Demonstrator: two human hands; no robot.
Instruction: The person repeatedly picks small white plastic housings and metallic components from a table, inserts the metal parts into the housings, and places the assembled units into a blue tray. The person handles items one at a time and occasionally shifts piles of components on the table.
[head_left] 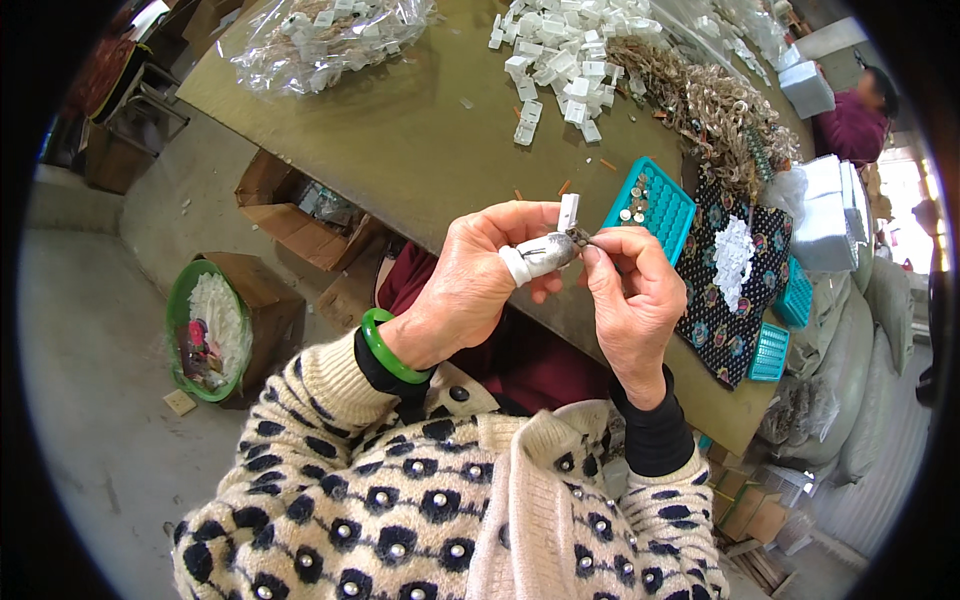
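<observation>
Pinching a dark piece point(579, 237), the right hand point(640, 292) has its grip narrow, close beside the left hand point(470, 275), whose grip holds a white box point(568, 211). Both things sit off the view's centre toward 2 o'clock. From them, a heap point(572, 78) of boxes lies on the desk point(390, 150) at 12 o'clock, a teal tray point(668, 208) at 2, patterned cloth point(715, 345) at 4, a clear bag point(330, 48) at 10.

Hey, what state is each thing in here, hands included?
Left hand: closed on a small white part
Right hand: pinching something tiny
Nearest teal tray: partly filled
Cardboard box: open, holding items
Green basin: filled, mostly with white material
Clear plastic bag: filled
White pieces: heaped on patterned cloth
</observation>
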